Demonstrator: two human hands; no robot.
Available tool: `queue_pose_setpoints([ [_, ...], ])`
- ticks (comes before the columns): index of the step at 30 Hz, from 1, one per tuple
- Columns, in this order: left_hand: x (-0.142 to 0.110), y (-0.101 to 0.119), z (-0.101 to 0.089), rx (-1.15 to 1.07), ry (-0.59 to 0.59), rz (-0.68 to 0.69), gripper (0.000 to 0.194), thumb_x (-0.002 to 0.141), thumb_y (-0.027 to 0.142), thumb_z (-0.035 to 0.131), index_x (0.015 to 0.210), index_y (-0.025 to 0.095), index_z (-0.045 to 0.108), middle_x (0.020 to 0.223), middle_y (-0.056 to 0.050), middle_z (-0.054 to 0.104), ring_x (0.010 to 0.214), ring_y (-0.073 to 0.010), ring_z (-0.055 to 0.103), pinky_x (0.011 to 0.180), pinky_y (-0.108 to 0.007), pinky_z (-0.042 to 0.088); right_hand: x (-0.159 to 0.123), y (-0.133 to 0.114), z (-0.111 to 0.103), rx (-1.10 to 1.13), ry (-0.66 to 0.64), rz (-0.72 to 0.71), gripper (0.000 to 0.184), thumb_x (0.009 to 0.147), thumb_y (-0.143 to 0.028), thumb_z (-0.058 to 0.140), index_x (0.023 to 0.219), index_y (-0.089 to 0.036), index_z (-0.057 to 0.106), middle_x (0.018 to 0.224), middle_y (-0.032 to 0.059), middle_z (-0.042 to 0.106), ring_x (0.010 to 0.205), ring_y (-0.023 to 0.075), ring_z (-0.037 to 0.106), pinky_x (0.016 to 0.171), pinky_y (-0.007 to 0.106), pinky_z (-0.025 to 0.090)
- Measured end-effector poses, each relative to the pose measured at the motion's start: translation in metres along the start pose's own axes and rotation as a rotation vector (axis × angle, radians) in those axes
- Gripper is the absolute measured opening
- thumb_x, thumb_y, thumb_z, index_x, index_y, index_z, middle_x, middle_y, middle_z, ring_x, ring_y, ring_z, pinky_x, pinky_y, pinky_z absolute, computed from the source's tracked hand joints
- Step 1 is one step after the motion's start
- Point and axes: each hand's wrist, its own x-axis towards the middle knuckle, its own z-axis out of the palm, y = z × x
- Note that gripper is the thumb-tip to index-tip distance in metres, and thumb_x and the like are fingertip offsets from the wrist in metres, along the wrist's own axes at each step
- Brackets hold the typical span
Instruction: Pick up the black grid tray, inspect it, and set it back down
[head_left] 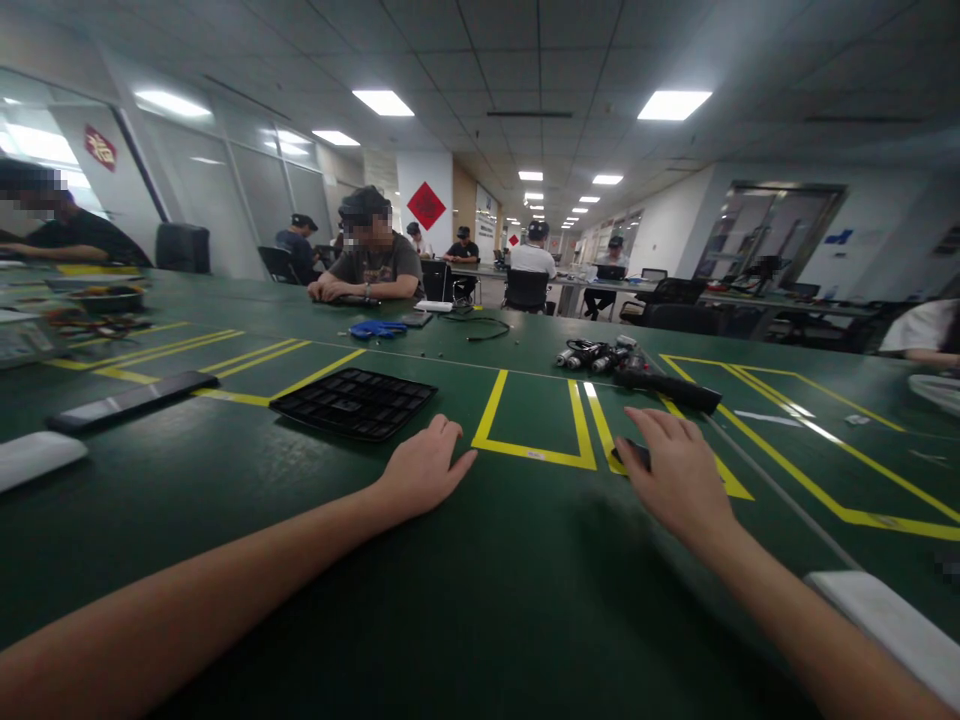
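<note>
My left hand [424,465] rests low over the green table, fingers loosely bent and thumb apart, with nothing in it. Just beyond it on the left lies a black gridded plastic panel [354,403], not touched. My right hand [679,475] is held over the right side, fingers stretched forward and spread. Beside its thumb is a small dark object [632,453] on a yellow tape strip, partly covered by the hand. Its kind is unclear, and whether the hand touches it cannot be told. Beyond the fingers lies a black tube-like item [667,388].
Yellow tape outlines [534,455] mark the green table [480,600]. A bundle of cables with metal connectors [596,355] and a blue glove-like item [377,329] lie farther back. A long dark bar [135,400] is left; a white object [892,630] is near right. A person [382,260] sits opposite.
</note>
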Motion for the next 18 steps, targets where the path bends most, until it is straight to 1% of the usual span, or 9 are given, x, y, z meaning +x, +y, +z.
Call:
queue_pose_setpoints([
  [2,0.000,0.000,-0.002,0.056,-0.018,0.005,0.045,0.085,0.051,0.033,0.105,0.014,0.051,0.102,-0.011,0.053,0.086,-0.0219,0.056,0.066,-0.030,0.044,0.000,0.027,0.010,-0.410,-0.024,0.034,0.055,0.080,-0.045,0.038,0.122,-0.012,0.049,0.125,0.0182,0.048,0.119,0.0385,0.036,0.097,0.060,0.022],
  [4,0.000,-0.002,-0.002,0.121,-0.072,0.015,0.047,0.085,0.052,0.032,0.099,0.013,0.053,0.093,-0.011,0.056,0.081,-0.0228,0.057,0.064,-0.031,0.044,-0.004,0.047,0.018,-0.555,-0.143,0.105,0.057,0.081,-0.050,0.032,0.122,-0.013,0.048,0.120,0.0164,0.053,0.113,0.0365,0.042,0.093,0.059,0.029],
  [6,0.000,-0.005,0.000,0.178,-0.133,0.043,0.040,0.088,0.044,0.029,0.092,0.013,0.055,0.086,-0.010,0.059,0.076,-0.0225,0.058,0.063,-0.032,0.043,-0.006,0.056,0.022,-0.576,-0.225,0.147,0.057,0.083,-0.051,0.029,0.120,-0.014,0.049,0.115,0.0148,0.057,0.107,0.0336,0.047,0.089,0.053,0.036],
  [8,0.000,-0.008,0.002,0.204,-0.158,0.095,0.033,0.089,0.033,0.030,0.086,0.013,0.057,0.083,-0.010,0.060,0.075,-0.0219,0.058,0.066,-0.032,0.043,-0.006,0.058,0.023,-0.576,-0.236,0.142,0.054,0.083,-0.048,0.029,0.119,-0.014,0.050,0.113,0.0143,0.058,0.104,0.0313,0.049,0.087,0.047,0.039],
  [11,0.005,-0.013,0.001,0.076,-0.134,0.110,0.028,0.087,0.033,0.038,0.073,0.015,0.056,0.074,-0.008,0.060,0.071,-0.0207,0.058,0.064,-0.031,0.042,-0.004,0.055,0.022,-0.583,-0.223,0.131,0.050,0.083,-0.042,0.032,0.120,-0.013,0.049,0.111,0.0147,0.059,0.105,0.0305,0.050,0.087,0.043,0.040],
  [12,0.009,-0.015,-0.002,-0.041,-0.124,0.064,0.029,0.085,0.035,0.040,0.068,0.015,0.054,0.069,-0.006,0.058,0.067,-0.0196,0.057,0.061,-0.030,0.041,-0.004,0.054,0.022,-0.579,-0.225,0.131,0.049,0.084,-0.041,0.033,0.120,-0.013,0.049,0.111,0.0147,0.059,0.105,0.0305,0.049,0.087,0.043,0.041],
  [14,0.019,-0.024,-0.011,-0.388,-0.092,-0.113,0.031,0.084,0.038,0.042,0.063,0.016,0.049,0.060,-0.003,0.054,0.057,-0.0164,0.053,0.054,-0.027,0.040,-0.004,0.054,0.021,-0.570,-0.226,0.133,0.049,0.084,-0.040,0.033,0.121,-0.013,0.048,0.112,0.0144,0.059,0.105,0.0310,0.049,0.087,0.043,0.041],
  [16,0.031,-0.039,-0.024,-0.764,0.010,-0.353,0.026,0.081,0.035,0.045,0.064,0.016,0.047,0.058,-0.001,0.052,0.050,-0.0130,0.050,0.050,-0.024,0.038,-0.004,0.055,0.021,-0.564,-0.226,0.137,0.049,0.084,-0.040,0.033,0.122,-0.013,0.048,0.113,0.0140,0.058,0.106,0.0316,0.049,0.087,0.044,0.041],
  [18,0.041,-0.059,-0.037,-0.971,0.155,-0.533,0.018,0.078,0.029,0.049,0.066,0.016,0.045,0.057,0.000,0.051,0.048,-0.0109,0.048,0.048,-0.022,0.038,-0.004,0.055,0.020,-0.566,-0.229,0.143,0.049,0.084,-0.040,0.033,0.122,-0.013,0.048,0.113,0.0142,0.058,0.106,0.0319,0.049,0.087,0.044,0.042],
])
